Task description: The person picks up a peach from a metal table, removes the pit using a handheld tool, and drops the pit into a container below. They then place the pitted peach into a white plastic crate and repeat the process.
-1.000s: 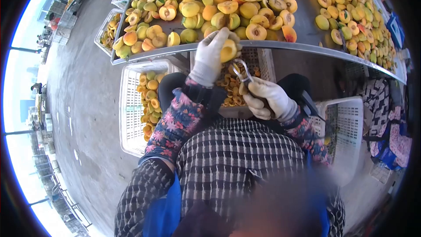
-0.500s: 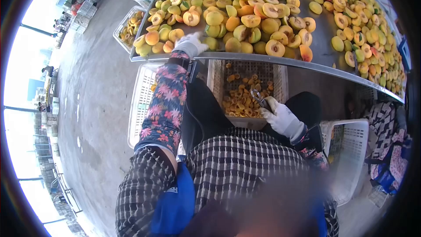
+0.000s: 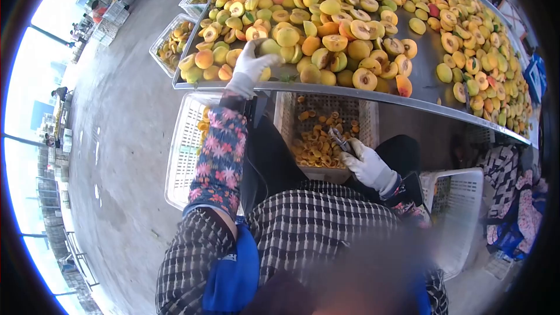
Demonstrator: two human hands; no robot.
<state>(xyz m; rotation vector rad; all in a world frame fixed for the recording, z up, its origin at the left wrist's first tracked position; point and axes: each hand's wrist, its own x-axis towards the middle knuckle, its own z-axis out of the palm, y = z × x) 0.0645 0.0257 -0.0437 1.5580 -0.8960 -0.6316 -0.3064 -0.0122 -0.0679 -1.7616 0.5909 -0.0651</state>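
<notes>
My left hand point(image 3: 251, 69), in a white glove, is at the near left edge of the fruit table. Its fingers and thumb curve around a yellow-green peach point(image 3: 269, 48). My right hand point(image 3: 368, 166), gloved too, is closed around the handles of a pliers-like metal tool point(image 3: 339, 140). The tool points up and left over a crate point(image 3: 373, 118) below the table edge. Small orange-yellow fruit pieces point(image 3: 318, 151) lie in that crate. Whole and halved peaches are heaped on the metal table point(image 3: 423, 79), several showing brown pits or hollows.
White plastic crates stand left of my legs point(image 3: 178, 166), right of them point(image 3: 466, 198) and beside the table's left end point(image 3: 160, 52). Piled cloth point(image 3: 504, 192) lies far right. Concrete floor point(image 3: 125, 140) stretches left, with people and stacked crates in the distance.
My left hand has closed around the yellow-green peach and shifted it slightly up and left from the table edge. My right hand still holds the tool over the crate. The view has tilted slightly.
</notes>
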